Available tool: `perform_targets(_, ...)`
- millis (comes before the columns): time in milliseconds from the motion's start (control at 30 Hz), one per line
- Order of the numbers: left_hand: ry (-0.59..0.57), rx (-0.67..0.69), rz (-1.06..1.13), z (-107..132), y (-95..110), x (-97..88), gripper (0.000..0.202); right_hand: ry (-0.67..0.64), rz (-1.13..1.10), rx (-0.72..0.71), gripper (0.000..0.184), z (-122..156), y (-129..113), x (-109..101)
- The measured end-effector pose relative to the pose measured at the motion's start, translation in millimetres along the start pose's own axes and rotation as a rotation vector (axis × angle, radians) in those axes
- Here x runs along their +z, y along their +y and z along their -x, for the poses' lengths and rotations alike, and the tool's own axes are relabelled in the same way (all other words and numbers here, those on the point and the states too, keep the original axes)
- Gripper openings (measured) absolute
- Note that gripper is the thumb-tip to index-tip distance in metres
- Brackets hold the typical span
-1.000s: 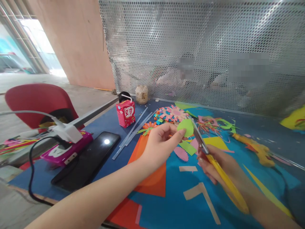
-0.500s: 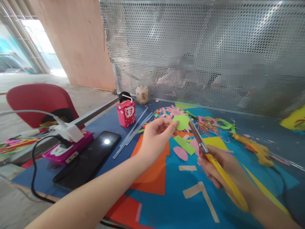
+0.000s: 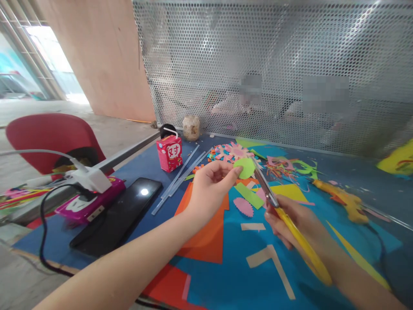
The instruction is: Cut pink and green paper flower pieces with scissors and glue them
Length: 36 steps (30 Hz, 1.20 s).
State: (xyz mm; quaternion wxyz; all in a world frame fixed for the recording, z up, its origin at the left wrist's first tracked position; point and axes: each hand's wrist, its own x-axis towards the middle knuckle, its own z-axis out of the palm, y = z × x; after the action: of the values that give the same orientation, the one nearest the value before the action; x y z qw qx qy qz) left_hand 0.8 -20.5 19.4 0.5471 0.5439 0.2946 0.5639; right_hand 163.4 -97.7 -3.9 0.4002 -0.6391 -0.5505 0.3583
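Observation:
Between the thumb and fingers of my left hand (image 3: 214, 183) is a small rounded piece of green paper (image 3: 245, 168). My right hand (image 3: 293, 219) is closed around yellow-handled scissors (image 3: 285, 221), whose metal blades point up and left to the right edge of the green piece. Whether the blades bite into the paper I cannot tell. Below lie a green paper strip (image 3: 249, 196), a pink oval with a zigzag edge (image 3: 243, 207) and orange paper (image 3: 206, 234) on a large blue sheet (image 3: 235, 275). Pink paper flowers (image 3: 238, 150) rest behind the green piece.
A yellow glue gun (image 3: 343, 200) lies on the right. On the left are a phone (image 3: 119, 215), a purple power strip (image 3: 93, 200), clear glue sticks (image 3: 180, 178) and a red drink carton (image 3: 169, 153). Behind the table stands a perforated metal panel (image 3: 274, 51); a jar (image 3: 191, 128) is near it.
The scissors have shifted slightly left, and their blades sit a little differently at the green piece's edge. My left hand keeps its grip; the whole view has drifted slightly.

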Motion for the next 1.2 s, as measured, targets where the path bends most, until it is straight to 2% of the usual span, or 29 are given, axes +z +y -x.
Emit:
perform_targets(467, -0.04, -0.048, 0.026, 3.6, 1.6, 3.6, 0.018, 0.048, -0.015, 0.002, 0.036, -0.7, 2.7, -1.7)
perform_targets(700, -0.001, 0.029, 0.047, -2.4, -1.9, -0.8, 0.014, 0.044, 0.039, 0.007, 0.036, 0.9, 0.8, -2.0)
perform_targets(933, 0.09, 0.094, 0.056, -5.4, -1.4, -1.6, 0.01, 0.008, 0.031, 0.03, 0.036, 0.9, -1.4, -1.6)
perform_targets(1200, 0.025, 0.021, 0.015, -2.3, -3.0, -1.5, 0.016, -0.021, 0.003, -0.028, 0.033, -0.1, 0.6, -2.1)
